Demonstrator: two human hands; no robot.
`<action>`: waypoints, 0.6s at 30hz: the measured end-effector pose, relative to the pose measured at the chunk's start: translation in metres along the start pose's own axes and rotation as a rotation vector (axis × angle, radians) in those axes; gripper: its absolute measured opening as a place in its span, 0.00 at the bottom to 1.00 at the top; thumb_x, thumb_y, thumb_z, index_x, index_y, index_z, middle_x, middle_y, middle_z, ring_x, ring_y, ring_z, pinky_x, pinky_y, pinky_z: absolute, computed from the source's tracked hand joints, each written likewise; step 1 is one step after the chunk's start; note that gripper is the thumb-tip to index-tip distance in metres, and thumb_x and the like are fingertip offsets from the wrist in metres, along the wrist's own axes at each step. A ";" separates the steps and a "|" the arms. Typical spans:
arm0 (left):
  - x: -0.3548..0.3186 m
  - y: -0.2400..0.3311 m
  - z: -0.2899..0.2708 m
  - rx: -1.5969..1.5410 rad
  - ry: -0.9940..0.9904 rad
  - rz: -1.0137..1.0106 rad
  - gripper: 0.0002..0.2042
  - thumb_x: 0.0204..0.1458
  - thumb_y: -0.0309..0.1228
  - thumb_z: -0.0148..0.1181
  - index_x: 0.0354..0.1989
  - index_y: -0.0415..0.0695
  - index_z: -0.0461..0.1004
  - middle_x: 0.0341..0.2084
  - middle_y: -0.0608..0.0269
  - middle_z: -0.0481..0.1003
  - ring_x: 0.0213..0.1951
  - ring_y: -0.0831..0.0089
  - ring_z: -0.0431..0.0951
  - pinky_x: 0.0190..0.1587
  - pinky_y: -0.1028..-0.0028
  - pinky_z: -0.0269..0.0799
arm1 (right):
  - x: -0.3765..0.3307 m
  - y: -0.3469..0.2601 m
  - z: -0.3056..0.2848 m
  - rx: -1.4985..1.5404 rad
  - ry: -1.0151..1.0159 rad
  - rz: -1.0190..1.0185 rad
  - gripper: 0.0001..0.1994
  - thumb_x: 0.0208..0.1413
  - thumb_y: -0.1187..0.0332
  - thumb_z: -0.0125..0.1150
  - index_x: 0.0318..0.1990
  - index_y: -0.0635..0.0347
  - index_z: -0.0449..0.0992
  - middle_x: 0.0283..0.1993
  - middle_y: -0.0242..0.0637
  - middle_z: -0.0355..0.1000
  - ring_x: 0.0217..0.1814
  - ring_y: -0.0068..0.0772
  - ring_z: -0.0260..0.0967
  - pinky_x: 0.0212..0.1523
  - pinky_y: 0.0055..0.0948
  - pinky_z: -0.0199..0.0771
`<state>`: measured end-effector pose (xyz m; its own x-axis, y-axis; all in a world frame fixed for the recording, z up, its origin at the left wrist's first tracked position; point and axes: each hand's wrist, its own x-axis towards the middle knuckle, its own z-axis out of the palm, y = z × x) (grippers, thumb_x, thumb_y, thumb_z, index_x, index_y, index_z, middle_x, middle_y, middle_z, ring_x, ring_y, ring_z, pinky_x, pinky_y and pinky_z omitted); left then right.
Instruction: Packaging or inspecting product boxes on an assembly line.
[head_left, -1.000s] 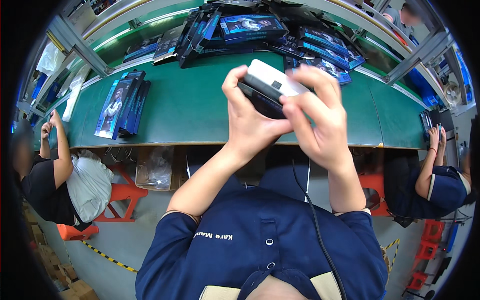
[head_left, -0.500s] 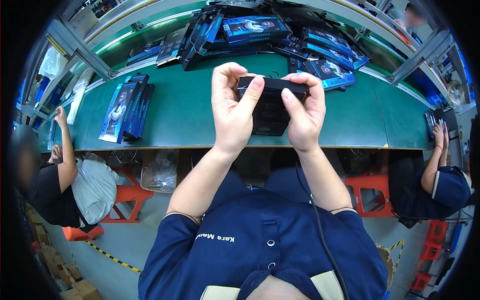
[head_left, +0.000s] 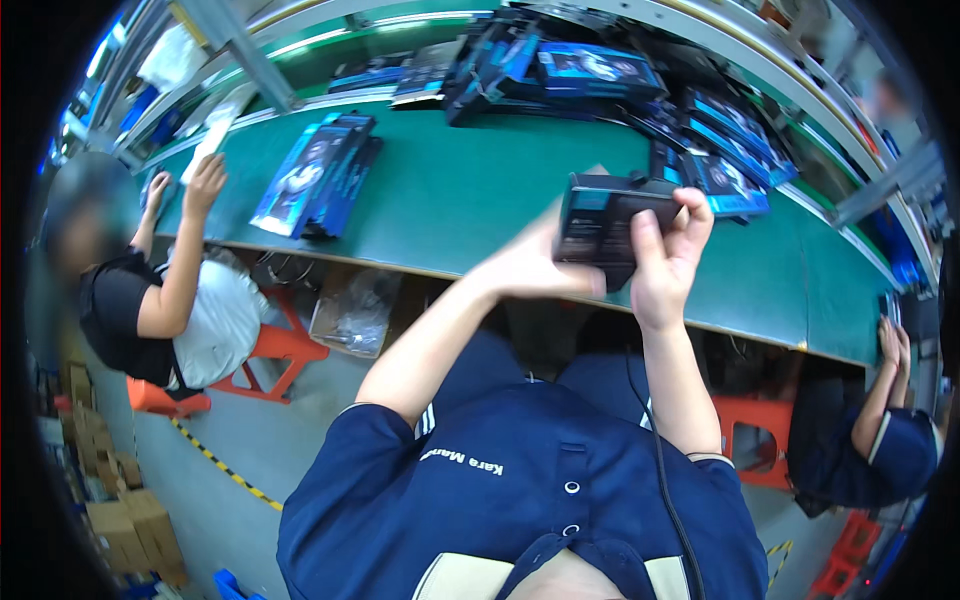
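A small black box with a blue-green patch (head_left: 600,222) is held up in front of me above the table's near edge, tilted. My right hand (head_left: 665,260) grips its right end, thumb on the face toward me and fingers bent over the far top corner. My left hand (head_left: 530,258), smeared by motion, is against the box's left side, its thumb along the lower edge and its fingers mostly hidden behind the box. Beyond the hands lies a heap of black and blue boxes (head_left: 600,68). Several similar boxes (head_left: 310,178) stand grouped on the table to the left.
The green table (head_left: 450,190) runs across in front, with a metal shelf frame (head_left: 250,55) behind it. One co-worker (head_left: 150,280) sits at the left, another (head_left: 880,430) at the right. An open carton with clear plastic bags (head_left: 355,312) stands below the table, near an orange stool (head_left: 275,345).
The box has turned, showing another face, and moved right in the picture. My left hand has shifted from its top edge to its left side. The view has swung, tilting the table.
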<state>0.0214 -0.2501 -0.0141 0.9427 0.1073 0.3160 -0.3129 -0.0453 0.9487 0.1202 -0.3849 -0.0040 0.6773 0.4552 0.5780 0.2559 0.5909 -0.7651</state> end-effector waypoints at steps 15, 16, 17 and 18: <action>-0.077 0.119 -0.158 1.817 0.852 -0.831 0.33 0.43 0.50 0.68 0.60 0.55 0.73 0.60 0.45 0.67 0.61 0.48 0.68 0.61 0.44 0.58 | -0.008 0.043 -0.015 -0.821 -0.384 -0.016 0.12 0.49 0.66 0.67 0.39 0.61 0.80 0.43 0.41 0.75 0.51 0.45 0.70 0.53 0.40 0.70; -0.081 0.118 -0.173 1.711 0.729 -0.949 0.29 0.46 0.47 0.67 0.59 0.55 0.74 0.61 0.47 0.67 0.62 0.48 0.66 0.62 0.43 0.57 | -0.008 0.044 -0.014 -0.834 -0.375 -0.050 0.11 0.49 0.66 0.67 0.39 0.62 0.80 0.42 0.41 0.76 0.50 0.45 0.70 0.52 0.40 0.70; -0.087 0.105 -0.174 1.858 0.751 -0.759 0.24 0.49 0.42 0.65 0.57 0.53 0.75 0.59 0.47 0.69 0.63 0.48 0.65 0.64 0.42 0.54 | -0.008 0.044 -0.014 -0.858 -0.401 -0.094 0.11 0.48 0.66 0.67 0.38 0.61 0.80 0.42 0.42 0.76 0.50 0.45 0.70 0.52 0.40 0.71; -0.093 0.090 -0.165 1.986 0.766 -0.551 0.20 0.52 0.37 0.62 0.55 0.50 0.76 0.57 0.48 0.71 0.64 0.49 0.64 0.65 0.41 0.52 | -0.009 0.044 -0.015 -0.883 -0.401 -0.132 0.11 0.48 0.66 0.67 0.37 0.61 0.80 0.41 0.42 0.76 0.49 0.46 0.71 0.52 0.39 0.71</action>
<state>-0.1134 -0.1001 0.0437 0.5001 0.6992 0.5109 0.8542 -0.4954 -0.1581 0.1358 -0.3731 -0.0468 0.3631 0.7106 0.6027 0.8477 0.0166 -0.5302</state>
